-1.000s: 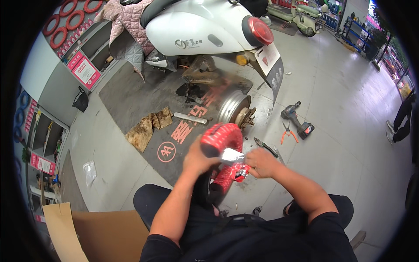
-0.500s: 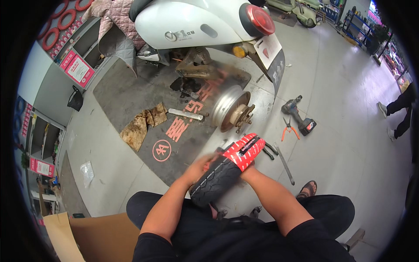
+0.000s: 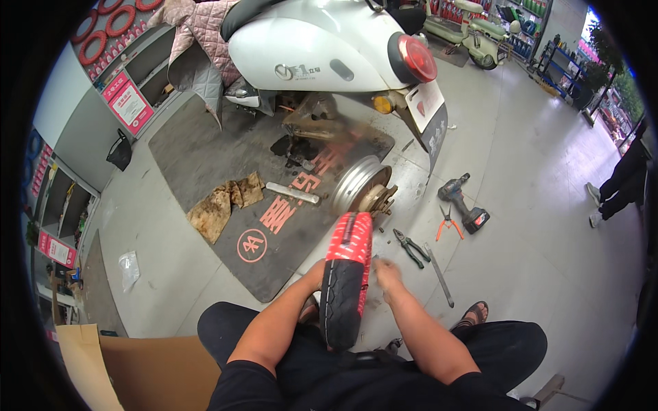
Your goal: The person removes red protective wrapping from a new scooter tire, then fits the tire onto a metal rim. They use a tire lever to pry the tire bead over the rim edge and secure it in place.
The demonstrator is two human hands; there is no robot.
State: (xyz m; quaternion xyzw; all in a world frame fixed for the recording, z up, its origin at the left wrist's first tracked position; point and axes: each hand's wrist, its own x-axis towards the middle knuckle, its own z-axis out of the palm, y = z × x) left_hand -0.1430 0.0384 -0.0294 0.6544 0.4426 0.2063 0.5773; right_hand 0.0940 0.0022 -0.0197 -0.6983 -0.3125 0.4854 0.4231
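A black scooter tyre (image 3: 340,294) stands on edge in front of me, its far part wrapped in a red and white printed band (image 3: 349,240). My left hand (image 3: 317,274) grips the tyre's left side, its fingers partly hidden behind the rubber. Close by the tyre's right side is my right hand (image 3: 388,277), smeared by motion; whether it holds part of the band cannot be made out. Just beyond the tyre lies a bare silver wheel rim (image 3: 353,183) with a rusty hub.
A white scooter (image 3: 308,51) stands ahead over a dark mat (image 3: 205,147). On the mat are a stained cloth (image 3: 223,205) and a metal bar (image 3: 293,192). To the right lie pliers (image 3: 411,250), orange-handled pliers (image 3: 449,225), a cordless impact wrench (image 3: 465,202) and a flat lever (image 3: 439,275). A cardboard box (image 3: 157,370) sits lower left.
The tyre has swung from a rightward slant to nearly straight ahead. My right hand has come away from under the wrapped part to the tyre's right side.
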